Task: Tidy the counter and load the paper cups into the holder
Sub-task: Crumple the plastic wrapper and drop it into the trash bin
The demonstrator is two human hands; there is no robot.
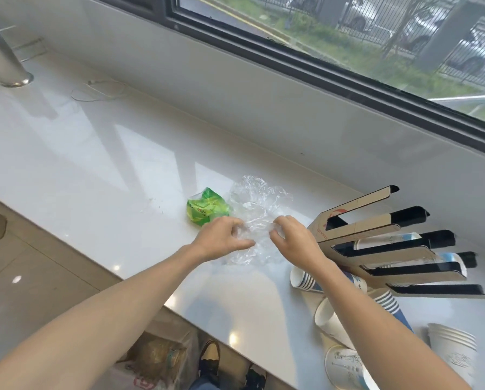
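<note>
1. Nearest the person, at the right end of the glossy white counter (100,170), paper cups (330,322) lie tipped on their sides in short nested stacks, white inside with blue stripes at the rims; one more stack (452,350) stands upside down at the right edge
2. Just behind those cups stands the cup holder (387,249), a cardboard rack of tan and black slanted slots fanned out to the right; a couple of slots already hold cups (387,242), their rims showing
3. Both bare forearms reach in over the counter's front edge
4. The left hand (221,239) is curled, its fingers and thumb pinching the left side of a crumpled sheet of clear plastic wrap (256,209)
5. The right hand (292,237) is likewise half closed, gripping the right side of the same thin, wrinkled film, which rests on the counter between the hands
6. Touching the film's left edge sits a scrunched green wrapper (206,209), shiny with yellow print
7. Far off at the left stands a brushed metal cylinder (3,57) with a dark top
8. Beyond, a dark-framed window (320,54) runs along the wall
</note>
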